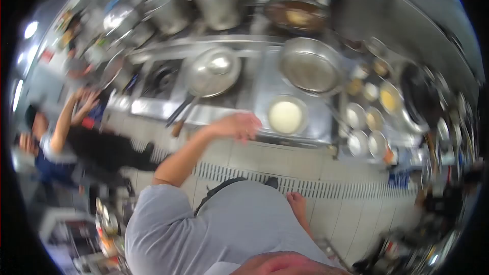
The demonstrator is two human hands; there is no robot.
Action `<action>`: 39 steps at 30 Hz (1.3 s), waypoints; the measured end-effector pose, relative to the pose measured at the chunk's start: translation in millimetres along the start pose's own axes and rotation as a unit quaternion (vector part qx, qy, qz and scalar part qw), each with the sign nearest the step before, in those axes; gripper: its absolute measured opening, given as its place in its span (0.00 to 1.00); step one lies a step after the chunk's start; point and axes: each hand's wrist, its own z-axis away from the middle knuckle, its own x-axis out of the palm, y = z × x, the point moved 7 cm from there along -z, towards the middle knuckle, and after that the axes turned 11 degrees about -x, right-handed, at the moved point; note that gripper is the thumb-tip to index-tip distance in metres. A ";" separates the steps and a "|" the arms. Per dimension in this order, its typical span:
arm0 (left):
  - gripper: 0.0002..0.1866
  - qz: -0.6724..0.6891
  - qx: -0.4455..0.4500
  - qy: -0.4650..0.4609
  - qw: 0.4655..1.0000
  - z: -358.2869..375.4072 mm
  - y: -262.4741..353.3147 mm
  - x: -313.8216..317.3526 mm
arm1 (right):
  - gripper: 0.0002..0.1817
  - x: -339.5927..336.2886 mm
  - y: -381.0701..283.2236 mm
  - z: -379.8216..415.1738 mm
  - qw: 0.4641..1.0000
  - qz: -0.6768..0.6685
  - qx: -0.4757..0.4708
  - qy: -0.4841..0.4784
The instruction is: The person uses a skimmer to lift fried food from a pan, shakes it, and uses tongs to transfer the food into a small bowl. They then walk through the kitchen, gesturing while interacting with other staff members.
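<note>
My left hand (239, 126) is held out over the front edge of the steel stove counter, slightly blurred. It looks empty, with its fingers loosely apart. Just right of it stands a round bowl of pale, creamy liquid (285, 116). Behind that bowl sits a wide metal pan (310, 66). Left of my hand, a long-handled wok (211, 74) with a shiny metal dish or lid in it rests on the burner. My right hand (296, 199) hangs low beside my body, above the floor; its fingers are mostly hidden and it touches nothing I can see.
Several small seasoning bowls (374, 91) stand on the right. Large pots (219, 5) and a dark wok (296, 15) line the back. To the left, another person (56, 137) has raised arms near the stove. A slotted drain (326, 189) crosses the tiled floor.
</note>
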 end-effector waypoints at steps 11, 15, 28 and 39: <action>0.11 -0.143 -0.128 0.245 0.950 115.6 -275.0 79.7 | 0.21 87.0 24.0 -61.2 0.932 0.223 -0.130 -0.254; 0.08 -0.143 0.018 0.319 0.937 156.9 -176.5 50.9 | 0.18 109.9 -19.3 -75.5 0.928 0.256 -0.087 -0.257; 0.17 -0.428 0.553 0.333 0.632 510.8 72.3 33.0 | 0.17 285.5 1.1 -54.4 0.769 0.423 -0.322 -0.355; 0.10 -0.418 0.525 0.535 0.514 662.1 -55.9 -26.7 | 0.12 411.1 -21.6 -25.1 0.666 0.478 -0.417 -0.392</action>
